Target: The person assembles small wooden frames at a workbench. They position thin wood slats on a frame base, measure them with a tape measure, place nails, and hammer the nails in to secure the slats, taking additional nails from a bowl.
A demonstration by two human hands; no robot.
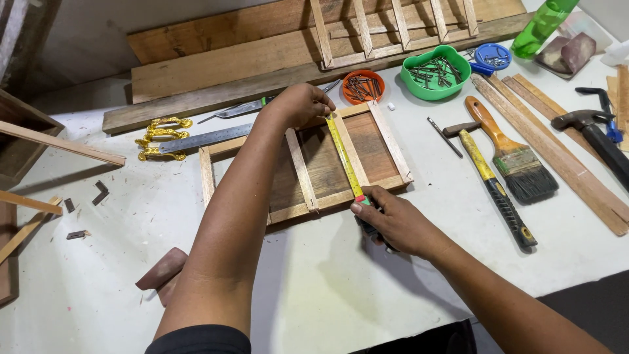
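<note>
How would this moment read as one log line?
left hand: pins tape end at frame's far edge | right hand: holds tape case | yellow tape measure: stretched across wooden frame | hammer: idle

Place: a wood workshop
Wood: planks point(216, 62) and thin strips point(557, 154) lie about
Tools: a hammer point(498, 183), a brush point(508, 154), bowls of nails point(436, 72)
Desk: white desk point(314, 288), dusty with wood bits

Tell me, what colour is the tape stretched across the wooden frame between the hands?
Yellow tape measure blade, red at the near end; the head view shows it.

Bare table point(314, 288) near; hammer point(495, 183), brush point(511, 154) crowd the right.
</note>
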